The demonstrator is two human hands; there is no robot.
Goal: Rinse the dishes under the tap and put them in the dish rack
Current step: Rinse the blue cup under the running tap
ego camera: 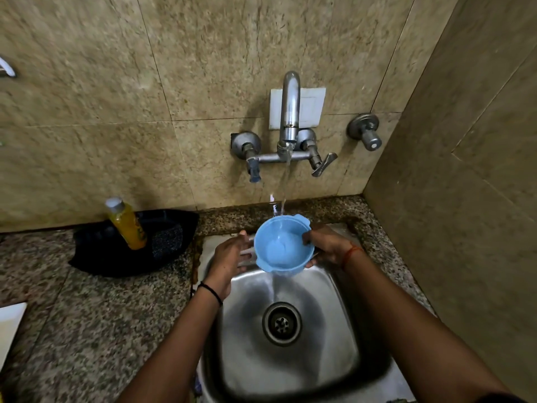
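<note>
A light blue plastic bowl (283, 245) with two small rim tabs is held over the steel sink (328, 330), under the running tap (289, 112). Water falls into the bowl and spills from its near edge toward the drain (282, 323). My right hand (327, 244) grips the bowl's right rim, thumb inside and fingers underneath. My left hand (231, 255) sits by the bowl's left side with straight fingers touching its outer wall. The dish rack is out of view.
A yellow bottle (126, 223) with a white cap leans in a black holder (130, 245) with a scrub pad on the granite counter (96, 321), left of the sink. A white object (10, 327) pokes in at the left edge. A tiled side wall (470, 199) closes in on the right.
</note>
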